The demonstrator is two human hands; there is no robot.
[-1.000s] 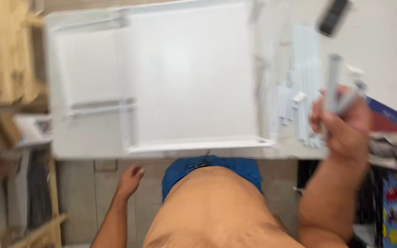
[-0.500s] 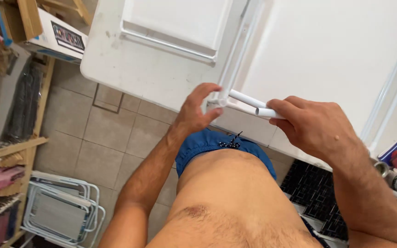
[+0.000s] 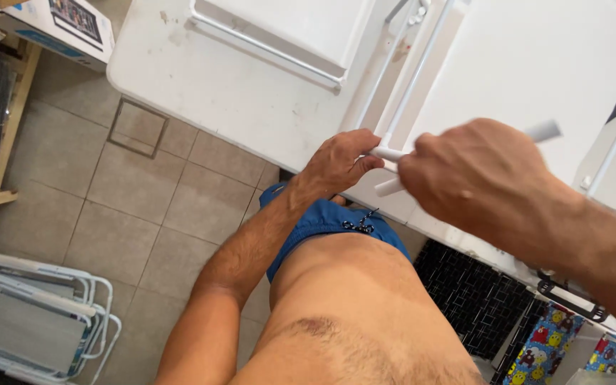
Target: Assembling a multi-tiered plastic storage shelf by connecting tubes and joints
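The right hand [image 3: 475, 178] is clenched around a short white plastic tube [image 3: 545, 131], and the fist hides most of it: only one end pokes out past the knuckles toward the right and a stub shows below the fingers on the left. The left hand [image 3: 336, 162] pinches the corner of a white tubular metal frame [image 3: 415, 78] just beside that stub, fingers curled over the joint so the join itself cannot be made out. The frame lies on a white, scuffed table [image 3: 208, 85], whose near edge runs diagonally across the view; both hands work right at that edge, above the person's blue shorts [image 3: 322, 221]. A white flat panel [image 3: 536, 64] covers the table's right part and is cut off at the top. Left of the table the tiled floor [image 3: 108, 199] lies open, bounded by folded white chairs [image 3: 37, 321] at the lower left corner.
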